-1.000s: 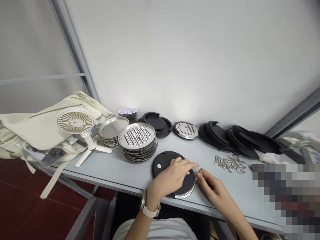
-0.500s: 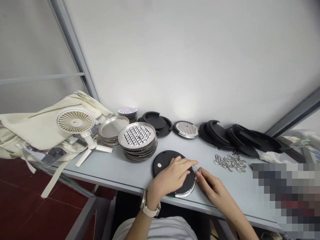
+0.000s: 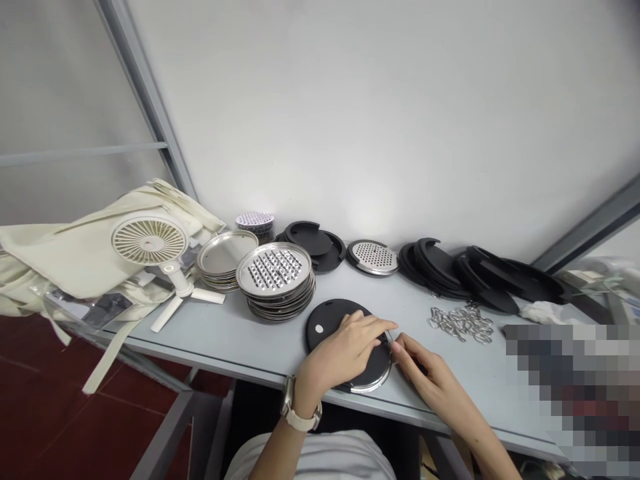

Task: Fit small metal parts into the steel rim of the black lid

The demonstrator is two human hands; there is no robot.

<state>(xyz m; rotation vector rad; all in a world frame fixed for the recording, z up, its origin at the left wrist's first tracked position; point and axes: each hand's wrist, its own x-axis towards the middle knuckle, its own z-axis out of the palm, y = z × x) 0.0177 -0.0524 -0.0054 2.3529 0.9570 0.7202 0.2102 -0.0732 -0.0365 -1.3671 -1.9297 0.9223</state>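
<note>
A black round disc (image 3: pixel 327 321) with a shiny metal rim lies on the grey table (image 3: pixel 235 337) near its front edge. My left hand (image 3: pixel 345 350) lies on top of the disc, fingers curved and pressing down, a watch on the wrist. My right hand (image 3: pixel 425 373) is at the disc's right edge, fingertips pinched against the rim at a small metal part I cannot make out. A heap of small metal rings (image 3: pixel 463 323) lies just right of the hands.
A stack of perforated metal discs (image 3: pixel 275 280) and a stack of plain metal plates (image 3: pixel 223 260) stand behind the disc. Black rubber rings (image 3: pixel 465 273) line the wall. A white hand fan (image 3: pixel 153 243) rests on a cream cloth bag (image 3: pixel 60 257) at left.
Both hands stay at the disc's right edge with only slight finger shifts. The view has tilted a little.
</note>
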